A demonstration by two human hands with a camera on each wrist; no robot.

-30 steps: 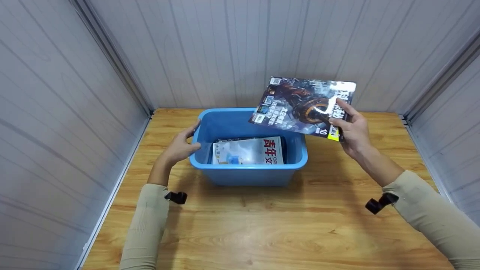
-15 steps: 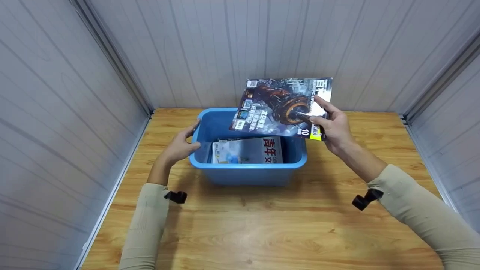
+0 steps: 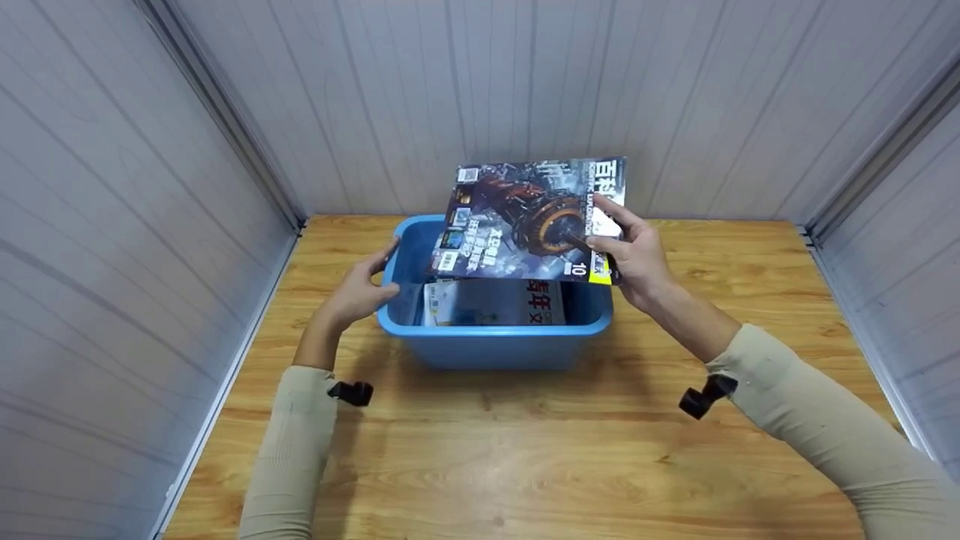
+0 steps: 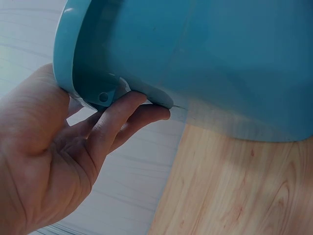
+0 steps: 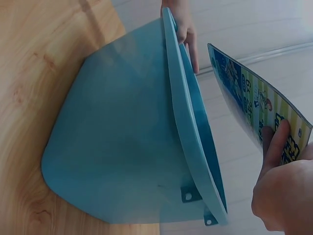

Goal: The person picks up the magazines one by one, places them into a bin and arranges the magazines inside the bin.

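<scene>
1. Holding a dark magazine [image 3: 525, 221] by its near right corner, right hand [image 3: 634, 259] pinching it between thumb and fingers [image 5: 274, 144], just above the blue bin [image 3: 491, 341].
2. Gripping the bin's left rim, left hand [image 3: 360, 292] with thumb on top and fingers [image 4: 117, 120] curled under the lip.
3. Lying flat inside already: a white magazine [image 3: 495, 304].
4. Best to keep the bin still on the counter [image 3: 525, 465].
5. Better to tip the dark magazine flat, line up its edges with the bin walls, lower gently onto the white one, then let go.
</scene>
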